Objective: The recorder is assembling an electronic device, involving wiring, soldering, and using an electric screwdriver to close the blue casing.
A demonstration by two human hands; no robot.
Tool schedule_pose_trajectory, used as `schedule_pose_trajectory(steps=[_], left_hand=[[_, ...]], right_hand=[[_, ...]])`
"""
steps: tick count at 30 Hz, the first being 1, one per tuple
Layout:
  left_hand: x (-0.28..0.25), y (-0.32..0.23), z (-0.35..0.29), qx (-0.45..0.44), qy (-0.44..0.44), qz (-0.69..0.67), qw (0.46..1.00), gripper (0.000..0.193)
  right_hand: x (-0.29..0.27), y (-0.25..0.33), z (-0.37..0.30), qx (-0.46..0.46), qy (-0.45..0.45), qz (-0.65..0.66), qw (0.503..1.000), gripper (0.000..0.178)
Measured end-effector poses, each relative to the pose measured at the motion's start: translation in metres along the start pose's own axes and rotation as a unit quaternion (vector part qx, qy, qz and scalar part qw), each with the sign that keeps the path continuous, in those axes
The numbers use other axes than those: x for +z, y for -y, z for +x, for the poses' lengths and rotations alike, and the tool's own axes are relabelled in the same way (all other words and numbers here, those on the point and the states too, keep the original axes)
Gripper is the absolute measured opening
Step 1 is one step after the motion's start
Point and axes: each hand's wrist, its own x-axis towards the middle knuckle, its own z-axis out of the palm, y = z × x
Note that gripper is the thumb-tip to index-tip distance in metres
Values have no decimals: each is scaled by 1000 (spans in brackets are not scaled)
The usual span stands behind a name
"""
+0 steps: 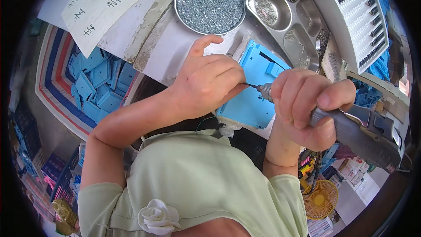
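Note:
My right hand (307, 105) is wrapped round a dark grey electric screwdriver (366, 134), held tilted with its bit pointing left. The bit's tip meets the fingers of my left hand (208, 77), which are curled together in a pinch. Whatever is between those fingers is hidden. Just below both hands, a flat light-blue plastic part (250, 107) with slots and raised edges lies on the table's front edge. My left hand covers some of it.
A round metal dish of small screws (210, 6) stands beyond my left hand. Right of it are a steel compartment tray (280, 26) with small metal pieces and a white rack (346, 22) of dark parts. A striped bag (55, 83) holds several blue parts (94, 81) at left.

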Motion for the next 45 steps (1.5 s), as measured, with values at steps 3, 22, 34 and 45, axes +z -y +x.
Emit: schedule_pose_trajectory(steps=[3,22,34,45], left_hand=[[-14,18,17,44,81,-74,993,26],[-33,93,44,-105,27,260,960,18],[-15,-6,-22,22,62,26,997,18],[-13,-13,-27,32,41,-35,998,28]], right_hand=[[5,1,-8,8,-44,19,999,32],[40,-31,-35,45,-38,-50,997,21],[20,15,-18,-22,19,-27,999,28],[33,10,-25,-17,13,-5,1000,28]])
